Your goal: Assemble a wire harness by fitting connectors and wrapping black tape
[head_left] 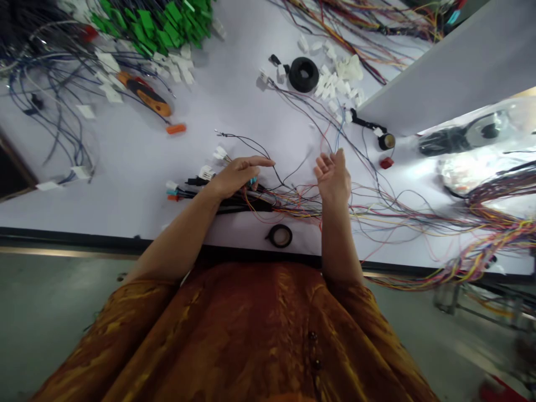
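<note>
Over the left part of a wire bundle (288,207) is my left hand (240,174), its index finger stretched to the right near thin black wires (247,140). A small blue piece (252,181) shows beneath its fingers; whether they grip it is hidden. My right hand (334,173) is palm up with its fingers spread and slightly curled, above the bundle's coloured wires. Thin red and blue wires (338,134) run up from its fingertips, loosely beside them. White connectors (206,172) lie left of my left hand.
A black tape roll (280,236) lies near the table's front edge, another (304,74) farther back. Green connectors (167,28) and an orange-handled tool (146,96) are at back left. White connectors (341,78) sit near a grey panel (452,70); bagged parts (481,134) lie right.
</note>
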A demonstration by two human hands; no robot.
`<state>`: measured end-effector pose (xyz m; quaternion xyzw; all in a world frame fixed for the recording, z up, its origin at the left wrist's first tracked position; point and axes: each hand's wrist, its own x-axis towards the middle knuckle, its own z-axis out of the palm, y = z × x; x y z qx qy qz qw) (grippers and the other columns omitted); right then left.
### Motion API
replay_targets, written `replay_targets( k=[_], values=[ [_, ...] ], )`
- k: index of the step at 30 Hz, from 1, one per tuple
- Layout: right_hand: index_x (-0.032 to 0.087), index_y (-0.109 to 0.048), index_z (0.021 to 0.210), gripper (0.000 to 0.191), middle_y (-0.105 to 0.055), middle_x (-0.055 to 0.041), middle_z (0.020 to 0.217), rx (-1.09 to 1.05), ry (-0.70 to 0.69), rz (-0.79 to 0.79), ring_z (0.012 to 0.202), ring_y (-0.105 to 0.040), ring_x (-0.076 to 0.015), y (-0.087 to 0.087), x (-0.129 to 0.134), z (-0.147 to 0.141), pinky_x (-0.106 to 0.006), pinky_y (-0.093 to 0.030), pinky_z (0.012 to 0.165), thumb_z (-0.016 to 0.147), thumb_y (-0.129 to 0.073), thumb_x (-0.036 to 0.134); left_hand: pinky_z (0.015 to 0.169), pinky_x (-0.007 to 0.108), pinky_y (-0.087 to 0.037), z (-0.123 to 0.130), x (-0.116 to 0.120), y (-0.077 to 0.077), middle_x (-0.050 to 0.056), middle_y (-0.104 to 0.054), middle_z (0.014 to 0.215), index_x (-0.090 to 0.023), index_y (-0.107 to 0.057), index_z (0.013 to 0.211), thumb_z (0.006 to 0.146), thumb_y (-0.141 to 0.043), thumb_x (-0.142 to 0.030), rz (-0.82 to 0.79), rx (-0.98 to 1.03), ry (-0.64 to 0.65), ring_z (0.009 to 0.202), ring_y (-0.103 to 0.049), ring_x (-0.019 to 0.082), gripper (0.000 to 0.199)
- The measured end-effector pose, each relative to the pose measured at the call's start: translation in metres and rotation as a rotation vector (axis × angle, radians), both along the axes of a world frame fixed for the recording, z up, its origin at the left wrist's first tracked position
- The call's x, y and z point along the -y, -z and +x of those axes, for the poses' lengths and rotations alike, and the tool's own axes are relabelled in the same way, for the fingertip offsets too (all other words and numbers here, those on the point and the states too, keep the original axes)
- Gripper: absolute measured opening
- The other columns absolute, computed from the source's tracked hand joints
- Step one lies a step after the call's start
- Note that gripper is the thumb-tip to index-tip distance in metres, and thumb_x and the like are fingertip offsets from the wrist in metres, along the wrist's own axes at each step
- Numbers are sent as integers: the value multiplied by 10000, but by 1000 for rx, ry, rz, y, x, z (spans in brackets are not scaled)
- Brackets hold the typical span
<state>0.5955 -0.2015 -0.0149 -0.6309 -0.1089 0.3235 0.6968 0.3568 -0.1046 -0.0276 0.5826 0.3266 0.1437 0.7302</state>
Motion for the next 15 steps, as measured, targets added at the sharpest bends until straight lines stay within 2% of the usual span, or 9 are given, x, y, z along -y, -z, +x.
replay_targets(
  k=[2, 3, 4, 6, 8, 10, 12, 15],
  values=[
    [255, -522, 992, 249, -616, 5, 1022, 161, 37, 87, 757, -663, -79, -11, 0, -5, -220, -559, 654, 853, -665, 404, 403, 173, -314, 0, 1, -1, 35, -656, 712, -163, -716, 1256, 871, -527, -223, 39, 19, 1, 508, -538, 91, 433],
    [263, -533, 1016, 231, -614, 4, 1058, 269, 1, 130, 809, -673, -90, -17, -2, -12, -241, -569, 705, 858, -660, 374, 405, 174, -321, 0, 2, -1, 51, -693, 816, -173, -722, 1243, 872, -529, -232, 57, 33, 2, 520, -546, 82, 422],
    [264, -554, 1027, 210, -620, 1, 1071, 374, -92, 147, 842, -672, -99, -22, -7, -20, -259, -569, 743, 865, -651, 356, 408, 176, -329, 0, 2, -2, 65, -711, 908, -174, -726, 1228, 871, -531, -239, 71, 48, 2, 526, -547, 73, 412],
    [238, -613, 1001, 161, -655, -14, 1034, 545, -415, 88, 876, -660, -122, -30, -23, -37, -286, -556, 792, 875, -636, 337, 425, 181, -346, 0, 3, -4, 74, -718, 962, -161, -726, 1213, 869, -534, -245, 95, 83, 6, 528, -546, 68, 402],
    [195, -662, 942, 145, -689, -26, 938, 643, -736, -38, 861, -643, -141, -33, -46, -52, -302, -538, 800, 845, -663, 303, 451, 187, -365, -1, 2, -6, 48, -699, 814, -135, -721, 1205, 866, -537, -251, 126, 105, 16, 518, -537, 79, 403],
    [163, -683, 873, 117, -689, -20, 820, 688, -927, -153, 792, -623, -143, -32, -69, -63, -298, -515, 755, 808, -686, 261, 469, 193, -374, -3, 1, -7, 11, -639, 656, -113, -714, 1208, 875, -534, -273, 149, 101, 32, 507, -521, 95, 411],
    [155, -672, 804, 61, -666, -3, 724, 683, -1006, -214, 709, -599, -129, -30, -87, -69, -276, -485, 687, 795, -673, 216, 475, 197, -372, -4, 0, -7, -6, -602, 587, -98, -708, 1213, 887, -523, -297, 159, 88, 42, 489, -494, 98, 425],
    [169, -601, 772, 52, -677, -4, 721, 605, -982, -190, 648, -598, -107, -31, -97, -76, -242, -458, 613, 822, -604, 155, 467, 196, -361, -5, -2, -7, -4, -600, 577, -95, -704, 1221, 891, -522, -307, 140, 71, 27, 476, -472, 96, 432]
  ],
)
